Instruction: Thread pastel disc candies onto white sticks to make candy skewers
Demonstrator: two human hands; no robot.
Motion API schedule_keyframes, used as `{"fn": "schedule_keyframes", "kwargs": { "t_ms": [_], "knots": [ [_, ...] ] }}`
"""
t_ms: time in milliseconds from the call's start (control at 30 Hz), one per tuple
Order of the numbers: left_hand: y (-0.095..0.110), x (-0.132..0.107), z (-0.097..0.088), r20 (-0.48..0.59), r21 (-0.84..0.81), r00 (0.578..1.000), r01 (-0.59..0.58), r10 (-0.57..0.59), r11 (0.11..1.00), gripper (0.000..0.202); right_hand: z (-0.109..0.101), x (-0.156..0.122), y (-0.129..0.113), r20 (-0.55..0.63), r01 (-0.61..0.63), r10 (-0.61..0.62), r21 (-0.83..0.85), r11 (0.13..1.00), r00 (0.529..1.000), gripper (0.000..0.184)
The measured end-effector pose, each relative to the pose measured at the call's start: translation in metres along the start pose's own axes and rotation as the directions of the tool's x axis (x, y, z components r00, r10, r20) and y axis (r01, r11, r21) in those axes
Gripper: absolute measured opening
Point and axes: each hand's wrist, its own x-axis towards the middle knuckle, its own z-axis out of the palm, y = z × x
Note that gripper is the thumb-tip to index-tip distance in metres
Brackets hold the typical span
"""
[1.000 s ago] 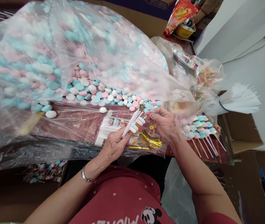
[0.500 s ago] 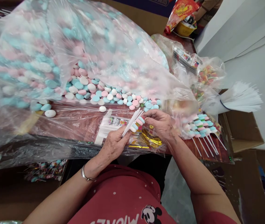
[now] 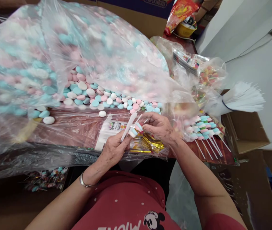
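A bundle of thin white sticks point(image 3: 128, 127) stands up from my left hand point(image 3: 115, 147), which is closed around it. Against the bundle are a few pastel marshmallows point(image 3: 135, 130) in blue, white and pink, apparently threaded in a row. My right hand point(image 3: 158, 126) pinches at the far end of this row, thumb and fingers together; a short white stick end shows by its fingertips. Gold twist ties point(image 3: 152, 142) lie just below my right hand. Beneath my left hand is a pack of clear printed bags point(image 3: 110, 127).
A large clear plastic bag point(image 3: 117, 60) of marshmallows covers much of the table, with loose ones spilling out. Finished marshmallow skewers point(image 3: 205, 127) lie at the right, near a tied bundle of white sticks point(image 3: 242, 99). Cardboard boxes point(image 3: 246, 131) stand beyond the table's right end.
The row of marshmallows has tilted and shifted slightly left with my hands. A stick end now shows near my right fingertips. The whole view has shifted slightly.
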Motion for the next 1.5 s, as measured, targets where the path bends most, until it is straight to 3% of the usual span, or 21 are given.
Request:
{"fn": "schedule_keyframes", "kwargs": {
  "t_ms": [167, 233, 267, 300, 367, 467, 533, 633, 767, 867, 1000, 1100, 1167, 1367, 1500],
  "knots": [
    [0.003, -0.001, 0.002, -0.059, -0.107, 0.997, 0.048, -0.054, 0.993, 0.034, -0.009, -0.001, -0.013, 0.043, 0.023, -0.019, -0.098, 0.995, 0.999, 0.047],
    [0.002, -0.002, 0.003, -0.081, -0.165, 0.993, 0.069, -0.083, 0.984, 0.034, -0.021, 0.004, -0.02, -0.039, 0.081, -0.098, -0.308, 0.948, 0.994, 0.045],
    [0.002, -0.002, 0.003, -0.086, -0.189, 0.992, 0.079, -0.097, 0.979, 0.034, -0.028, 0.008, -0.023, -0.1, 0.088, -0.15, -0.463, 0.882, 0.984, 0.039],
    [0.001, -0.003, 0.003, -0.089, -0.207, 0.99, 0.088, -0.108, 0.974, 0.034, -0.034, 0.012, -0.024, -0.151, 0.065, -0.204, -0.63, 0.774, 0.967, 0.031],
    [0.0, -0.003, 0.003, -0.088, -0.233, 0.988, 0.106, -0.129, 0.967, 0.035, -0.043, 0.023, -0.025, -0.171, -0.033, -0.265, -0.889, 0.457, 0.949, 0.023],
    [0.0, -0.002, 0.004, -0.088, -0.252, 0.986, 0.118, -0.145, 0.96, 0.035, -0.045, 0.034, -0.019, -0.076, -0.079, -0.201, -0.997, -0.007, 0.977, 0.023],
    [0.0, -0.001, 0.005, -0.082, -0.257, 0.986, 0.118, -0.143, 0.959, 0.035, -0.04, 0.038, -0.014, 0.002, -0.026, -0.15, -0.983, -0.182, 0.989, 0.023],
    [-0.002, 0.0, 0.005, -0.074, -0.256, 0.988, 0.115, -0.138, 0.96, 0.036, -0.034, 0.034, -0.006, 0.126, 0.076, -0.16, -0.955, -0.288, 0.979, 0.019],
    [-0.004, 0.0, 0.006, -0.085, -0.234, 0.988, 0.107, -0.13, 0.966, 0.036, -0.033, 0.014, 0.005, 0.323, 0.272, -0.156, -0.92, -0.281, 0.933, 0.017],
    [-0.005, 0.0, 0.005, -0.096, -0.221, 0.988, 0.098, -0.122, 0.97, 0.035, -0.038, -0.001, 0.01, 0.345, 0.304, -0.219, -0.931, -0.203, 0.913, 0.019],
    [-0.006, 0.0, 0.005, -0.099, -0.225, 0.987, 0.105, -0.13, 0.969, 0.034, -0.048, -0.005, 0.006, 0.079, 0.137, -0.432, -0.985, 0.105, 0.899, 0.023],
    [-0.003, 0.0, 0.006, -0.097, -0.243, 0.986, 0.111, -0.138, 0.964, 0.035, -0.053, 0.001, -0.004, -0.11, 0.045, -0.496, -0.956, 0.29, 0.861, 0.022],
    [-0.001, 0.0, 0.006, -0.098, -0.25, 0.985, 0.114, -0.143, 0.961, 0.035, -0.052, 0.005, -0.009, -0.132, 0.044, -0.504, -0.945, 0.323, 0.854, 0.019],
    [0.002, -0.001, 0.005, -0.096, -0.243, 0.984, 0.122, -0.149, 0.962, 0.034, -0.046, 0.004, -0.016, -0.105, 0.041, -0.411, -0.942, 0.332, 0.906, 0.014],
    [0.002, -0.001, 0.004, -0.092, -0.249, 0.984, 0.129, -0.156, 0.96, 0.032, -0.051, -0.004, -0.019, -0.131, 0.002, -0.39, -0.946, 0.323, 0.912, 0.013]
  ]
}}
